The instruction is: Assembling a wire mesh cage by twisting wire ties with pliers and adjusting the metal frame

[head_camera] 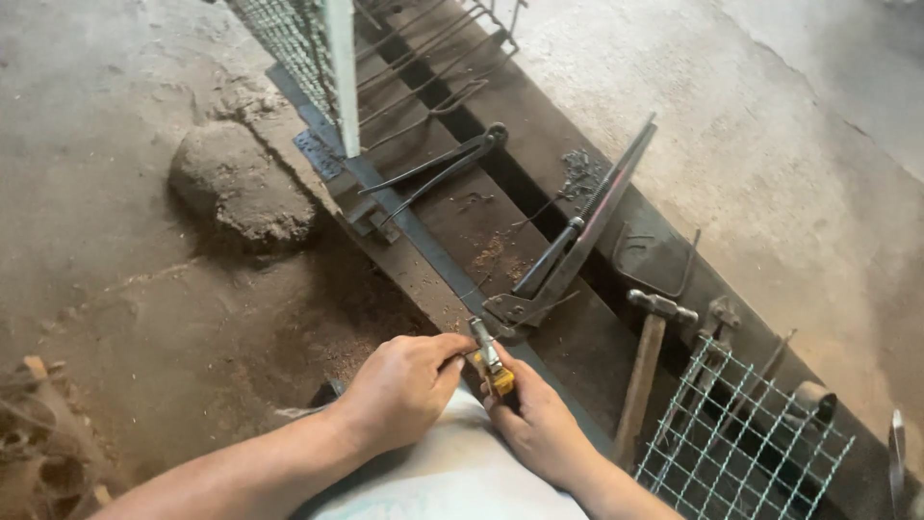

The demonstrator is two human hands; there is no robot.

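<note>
dusty concrete floor, rusty steel bench (452, 207); both hands (404, 385) (539, 424) pinched shut around small yellow-handled pliers (493, 361): light, rigid, probably best gripped at the handles.

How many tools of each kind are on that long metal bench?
Hammers: 1, the wooden-handled hammer
Long-handled pincers: 1, the dark pincers
Lever tools: 1, the hinged lever tool
Yellow-handled tools: 1, the small yellow-handled tool in both hands
Total: 4

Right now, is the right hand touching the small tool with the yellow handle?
Touching. The head view shows the right hand wrapped around the yellow-handled tool, its fingers closed on the handle with no gap; the left hand meets the tool's metal end.
</note>
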